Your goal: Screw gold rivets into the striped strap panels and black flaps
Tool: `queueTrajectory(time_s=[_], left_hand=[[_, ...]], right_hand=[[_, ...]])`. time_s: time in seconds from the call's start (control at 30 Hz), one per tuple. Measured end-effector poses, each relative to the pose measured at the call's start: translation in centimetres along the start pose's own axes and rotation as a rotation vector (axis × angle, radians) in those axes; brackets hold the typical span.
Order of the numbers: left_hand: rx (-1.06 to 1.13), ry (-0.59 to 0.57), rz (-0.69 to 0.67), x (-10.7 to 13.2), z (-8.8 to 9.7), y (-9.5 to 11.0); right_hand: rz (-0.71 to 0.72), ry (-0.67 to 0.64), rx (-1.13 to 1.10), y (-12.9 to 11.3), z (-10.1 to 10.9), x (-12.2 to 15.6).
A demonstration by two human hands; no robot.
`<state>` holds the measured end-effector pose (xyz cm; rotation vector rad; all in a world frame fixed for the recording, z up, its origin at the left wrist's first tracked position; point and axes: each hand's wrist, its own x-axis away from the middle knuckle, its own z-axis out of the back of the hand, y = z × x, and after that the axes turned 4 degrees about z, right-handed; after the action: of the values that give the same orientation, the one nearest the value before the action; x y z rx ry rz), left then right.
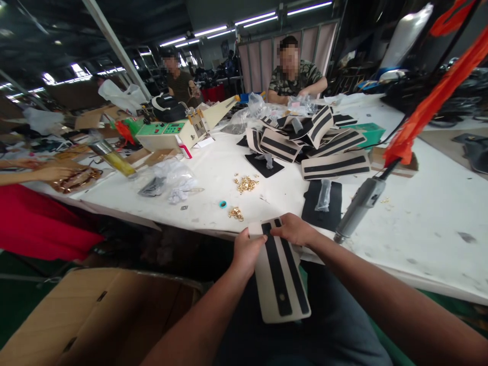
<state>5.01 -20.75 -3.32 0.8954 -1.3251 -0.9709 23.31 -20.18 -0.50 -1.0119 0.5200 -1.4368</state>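
Observation:
A beige panel with two black strips [261,284] slopes from the table's edge down over my lap. My left hand [246,251] grips its left edge, thumb on top near a black strip. My right hand [293,230] holds its upper right corner, thumb pressed on the strip. The fingers beneath the panel are hidden. A small round spot shows near the strip's lower end. Just beyond the panel lie small gold-coloured metal pieces [236,213], with a larger heap of gold pieces [246,184] behind. A small blue cap [223,204] sits beside them.
A grey powered screwdriver [360,208] hangs at right by an orange-wrapped cord [430,101]. Similar panels [335,165] are piled behind, near a black piece [310,203]. A machine [163,134] stands at left. A cardboard box [95,305] is lower left. Other people sit across the table.

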Motion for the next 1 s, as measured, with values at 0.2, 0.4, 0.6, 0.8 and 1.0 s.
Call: queueTrajectory(time_s=[0.2,0.4,0.6,0.8,1.0], left_hand=[[-0.126,0.005,-0.002,-0.5,-0.2,0.7],[-0.238,0.013,-0.059,-0.4,-0.4,0.9],[-0.403,0.024,-0.174,-0.2,-0.5,0.8],[-0.587,0.147,-0.282,0.2,-0.2,0.9],[-0.942,0.146,-0.755,0.7,0.5,0.6]], right_hand=[[-0.054,0.015,0.075,-0.5,0.1,-0.2],[-0.064,0.02,0.114,-0.9,0.2,-0.1],[-0.06,0.02,0.134,-0.5,0.1,-0.5],[-0.077,0.028,0.178,-0.2,0.0,-0.8],[-0.074,0.011,0.189,-0.4,0.0,-0.9]])
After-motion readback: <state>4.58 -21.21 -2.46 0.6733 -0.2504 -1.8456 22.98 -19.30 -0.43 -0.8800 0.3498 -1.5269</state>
